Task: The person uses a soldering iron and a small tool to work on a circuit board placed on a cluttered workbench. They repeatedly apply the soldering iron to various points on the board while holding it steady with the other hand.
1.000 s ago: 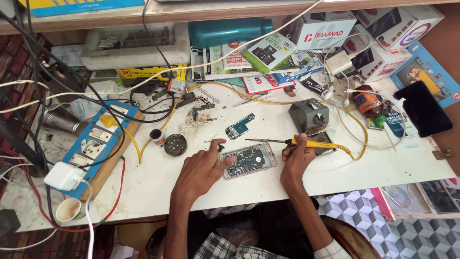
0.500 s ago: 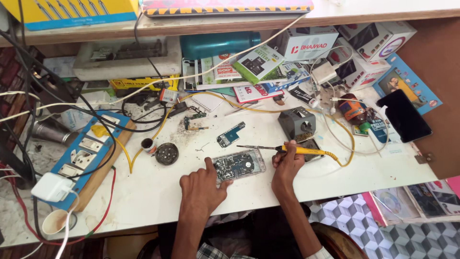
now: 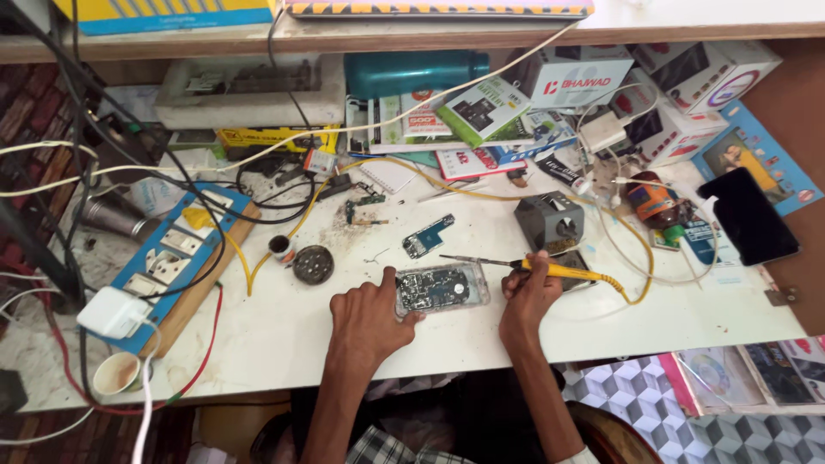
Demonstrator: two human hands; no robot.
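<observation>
White laminate covers the surface [image 3: 284,335], smudged and crowded with wires. A wooden shelf [image 3: 430,34] runs along its far edge, and checkered floor tiles [image 3: 653,395] show below the near edge at the right.

On the left lies a blue switchboard [image 3: 172,258] with a white adapter [image 3: 113,311] at its near end and a paper cup [image 3: 116,372] beyond that. A teal bottle [image 3: 412,73] lies on its side under the shelf. Beside it sit a green-and-white box [image 3: 483,110], a white box with red print [image 3: 574,82], more white boxes [image 3: 705,73] at the far right, and a blue flat pack [image 3: 756,155] under a dark phone [image 3: 748,215]. A grey stand [image 3: 550,222] is near the centre, and a round black tin [image 3: 313,264] sits left of it.

The opened phone [image 3: 441,288] lies at the near middle of the surface, between both hands. The left hand [image 3: 369,318] rests its fingertips against the phone's left end, steadying it, fingers loosely curled. The right hand [image 3: 528,296] is closed in a grip around the yellow handle of a soldering iron [image 3: 524,266], whose tip points left just above the phone's far edge. A small blue circuit board [image 3: 428,235] lies just beyond.
</observation>
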